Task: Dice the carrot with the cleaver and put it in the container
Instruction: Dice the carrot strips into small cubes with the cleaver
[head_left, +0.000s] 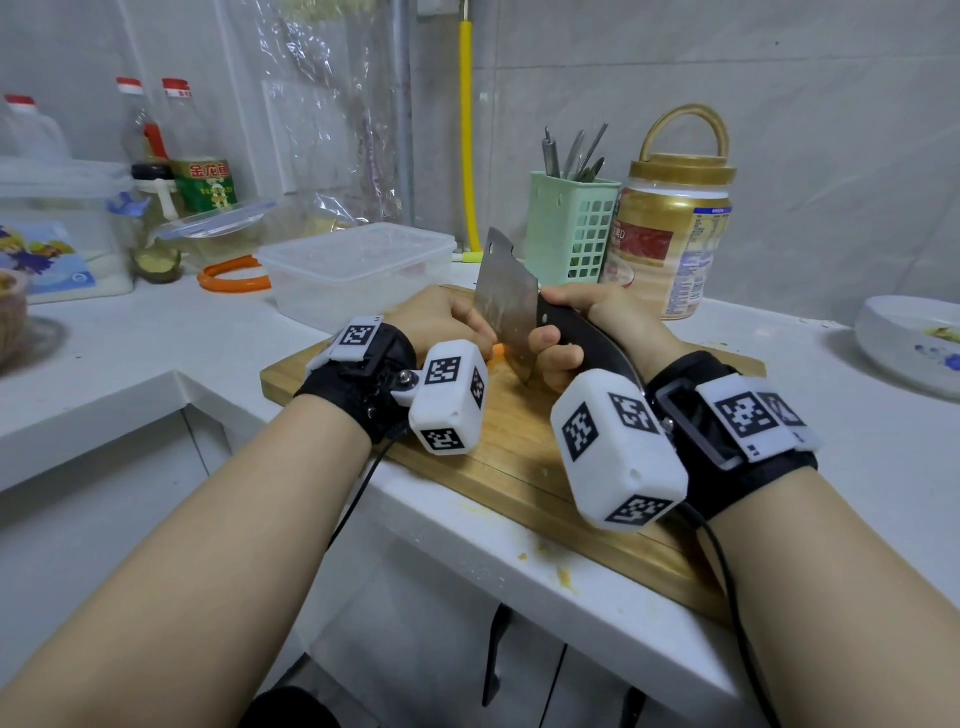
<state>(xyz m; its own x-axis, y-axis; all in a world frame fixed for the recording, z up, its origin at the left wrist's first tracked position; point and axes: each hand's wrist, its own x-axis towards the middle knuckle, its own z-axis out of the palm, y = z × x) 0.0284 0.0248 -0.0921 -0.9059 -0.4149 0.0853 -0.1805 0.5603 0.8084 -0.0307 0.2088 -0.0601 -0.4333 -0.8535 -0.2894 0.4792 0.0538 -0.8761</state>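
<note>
Over the board (519, 467), right hand (582, 332) grips the cleaver (506, 306), blade pointing away; left hand (441, 322) curls over the carrot (498, 351).

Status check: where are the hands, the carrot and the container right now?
Right hand grips cleaver, blade down on cutting board. Left hand covers carrot, only an orange sliver showing. Container behind board, nothing blocking it.

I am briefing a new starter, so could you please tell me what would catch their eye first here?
The cleaver, held in the right hand, stands over the wooden cutting board at centre. The left hand beside it covers a carrot. A clear container waits behind.
</note>
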